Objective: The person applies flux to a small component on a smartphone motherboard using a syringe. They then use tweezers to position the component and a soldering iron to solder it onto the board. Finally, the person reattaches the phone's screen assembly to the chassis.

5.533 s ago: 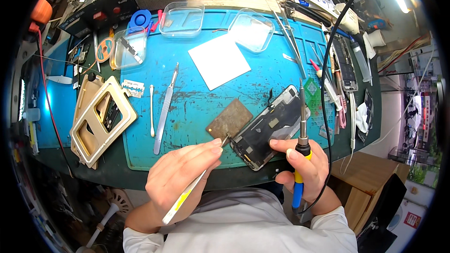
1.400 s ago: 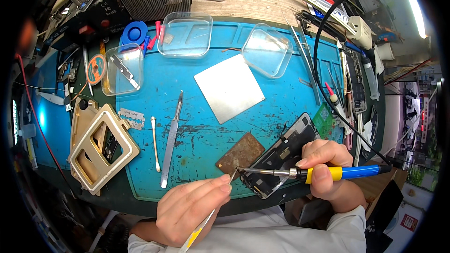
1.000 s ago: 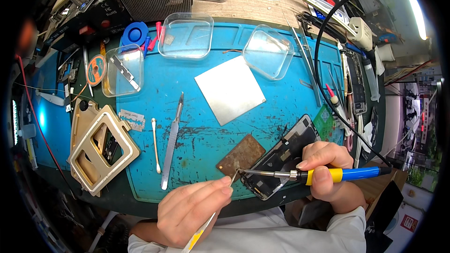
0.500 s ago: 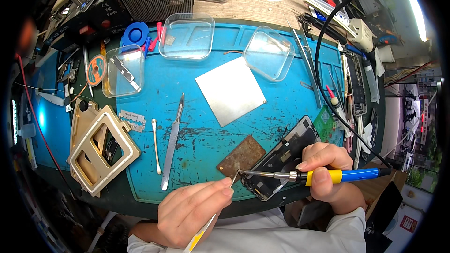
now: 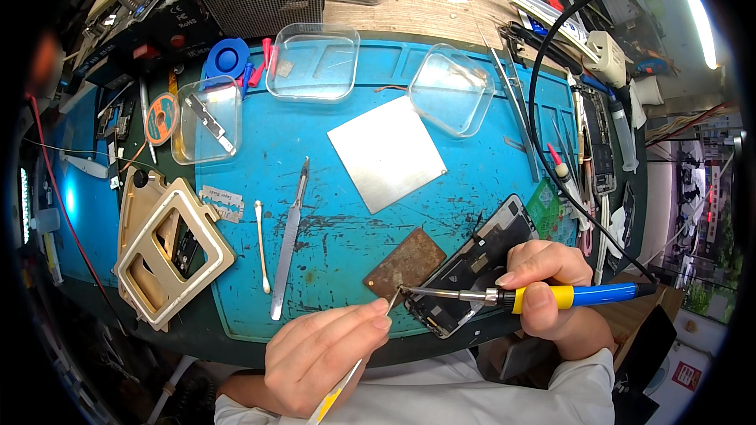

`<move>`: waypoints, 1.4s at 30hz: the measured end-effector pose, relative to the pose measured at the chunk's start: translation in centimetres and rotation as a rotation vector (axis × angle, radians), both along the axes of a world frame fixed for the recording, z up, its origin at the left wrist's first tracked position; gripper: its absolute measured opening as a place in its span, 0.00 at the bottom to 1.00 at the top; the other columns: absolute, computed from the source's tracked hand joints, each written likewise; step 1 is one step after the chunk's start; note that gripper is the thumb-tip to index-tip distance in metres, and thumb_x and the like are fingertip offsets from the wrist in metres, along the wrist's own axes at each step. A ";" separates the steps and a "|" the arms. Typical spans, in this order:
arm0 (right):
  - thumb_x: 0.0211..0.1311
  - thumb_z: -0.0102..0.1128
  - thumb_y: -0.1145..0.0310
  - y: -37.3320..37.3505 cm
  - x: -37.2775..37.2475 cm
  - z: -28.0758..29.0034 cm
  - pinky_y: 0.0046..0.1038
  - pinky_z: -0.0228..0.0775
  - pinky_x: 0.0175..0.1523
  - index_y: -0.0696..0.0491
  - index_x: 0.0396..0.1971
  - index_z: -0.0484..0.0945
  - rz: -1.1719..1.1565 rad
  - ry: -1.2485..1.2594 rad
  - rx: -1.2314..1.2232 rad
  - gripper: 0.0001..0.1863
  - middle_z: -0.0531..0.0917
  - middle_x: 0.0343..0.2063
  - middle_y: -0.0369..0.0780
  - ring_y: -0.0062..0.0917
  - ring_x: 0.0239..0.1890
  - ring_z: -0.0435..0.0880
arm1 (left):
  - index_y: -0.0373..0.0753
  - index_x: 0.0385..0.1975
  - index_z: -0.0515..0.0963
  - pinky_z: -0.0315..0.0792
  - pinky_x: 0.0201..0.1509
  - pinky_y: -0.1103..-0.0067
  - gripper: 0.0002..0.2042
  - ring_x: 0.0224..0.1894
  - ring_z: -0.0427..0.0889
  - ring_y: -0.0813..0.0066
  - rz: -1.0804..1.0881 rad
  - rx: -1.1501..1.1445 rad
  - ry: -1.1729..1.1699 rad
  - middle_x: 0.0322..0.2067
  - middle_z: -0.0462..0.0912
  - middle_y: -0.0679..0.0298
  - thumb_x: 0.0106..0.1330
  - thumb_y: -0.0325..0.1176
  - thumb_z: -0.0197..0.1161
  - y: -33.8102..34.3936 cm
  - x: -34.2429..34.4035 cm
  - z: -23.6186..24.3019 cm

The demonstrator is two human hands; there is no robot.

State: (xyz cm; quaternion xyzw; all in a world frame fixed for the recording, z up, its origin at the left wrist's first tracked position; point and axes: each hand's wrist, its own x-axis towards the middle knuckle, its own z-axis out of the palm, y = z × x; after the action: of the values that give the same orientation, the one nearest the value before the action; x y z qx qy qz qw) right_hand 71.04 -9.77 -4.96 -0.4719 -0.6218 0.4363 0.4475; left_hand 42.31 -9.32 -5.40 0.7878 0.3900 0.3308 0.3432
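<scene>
My right hand (image 5: 550, 282) is closed around the yellow and blue grip of a soldering iron (image 5: 606, 293). Its metal shaft points left, and the tip reaches the lower edge of a small brown, stained metal plate (image 5: 406, 258). In my left hand (image 5: 327, 354), pinched between the fingers, are slim tweezers (image 5: 335, 395) with a white and yellow back end. Their point meets the iron's tip; anything tiny between them cannot be made out. Under the iron lies a dark phone screen assembly (image 5: 472, 267), tilted, beside the brown plate. A bright square metal plate (image 5: 386, 153) lies farther off.
On the blue mat (image 5: 339, 236) lie a scalpel (image 5: 290, 244), a cotton swab (image 5: 262, 248) and a razor blade (image 5: 222, 202). A beige clamp frame (image 5: 177, 256) sits left. Clear plastic boxes (image 5: 313, 63) stand behind. The iron's black cable (image 5: 534, 86) arches across the right side.
</scene>
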 end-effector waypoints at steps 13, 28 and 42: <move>0.66 0.66 0.67 -0.1 0.1 -0.1 0.24 0.70 0.26 0.58 0.36 0.84 -0.005 -0.003 0.013 0.08 0.81 0.19 0.38 0.22 0.19 0.80 | 0.33 0.47 0.82 0.83 0.46 0.73 0.14 0.42 0.91 0.59 0.014 -0.020 -0.034 0.44 0.90 0.51 0.62 0.16 0.71 0.0 0.1 -0.2; 0.67 0.66 0.67 -0.1 0.2 0.0 0.24 0.71 0.27 0.58 0.36 0.84 0.006 -0.008 -0.009 0.09 0.82 0.20 0.38 0.23 0.20 0.81 | 0.32 0.47 0.82 0.83 0.46 0.74 0.14 0.43 0.91 0.59 0.004 -0.021 -0.025 0.44 0.90 0.51 0.61 0.16 0.70 0.0 0.0 -0.1; 0.67 0.65 0.67 -0.2 0.1 0.0 0.24 0.71 0.27 0.58 0.36 0.84 -0.011 -0.005 -0.002 0.09 0.82 0.20 0.38 0.23 0.20 0.80 | 0.32 0.46 0.83 0.83 0.46 0.74 0.13 0.42 0.91 0.59 0.013 -0.013 -0.035 0.43 0.90 0.52 0.61 0.16 0.71 0.0 0.1 -0.1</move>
State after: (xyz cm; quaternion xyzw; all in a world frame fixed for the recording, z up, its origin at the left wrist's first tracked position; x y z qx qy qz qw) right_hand 71.11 -9.95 -4.98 -0.4770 -0.6199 0.4333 0.4477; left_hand 42.41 -9.27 -5.52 0.7772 0.3912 0.3441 0.3528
